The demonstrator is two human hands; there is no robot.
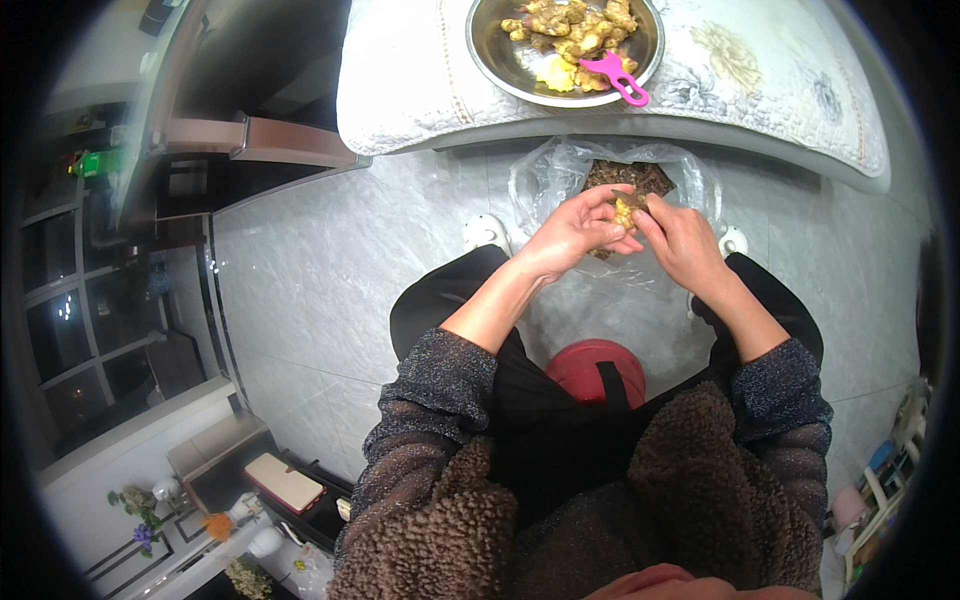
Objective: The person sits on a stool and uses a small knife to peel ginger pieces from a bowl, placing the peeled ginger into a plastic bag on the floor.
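Clear plastic bag, one, open-mouthed, on the floor; landmark for all places below. Contents: brown, crumbly scraps.

Ginger piece, one, small, knobbly, yellow with brownish patches; held in both hands above the near part of the bag. A dark sliver shows at its upper edge; whether blade, peel or scraps behind, cannot tell.

Left hand, one, above the bag's near left side; fingers bent and slightly spread, tips narrowed about the ginger piece.

Right hand, one, above the bag's near right side; thumb and forefinger drawn close together on the ginger piece, remaining fingers curled under and partly hidden.

Steel bowl, one, round, on the table beyond the bag. Contents: ginger roots, several, unpeeled; pale yellow chunk, one; pink peeler, one, its looped handle across the near rim.

Quilted table cover, white with grey floral pattern, beyond the bag.

Red round-topped object, stool or bucket, cannot tell; nearer the person than the bag.

Tiled floor, grey, marbled, beneath and around the bag.
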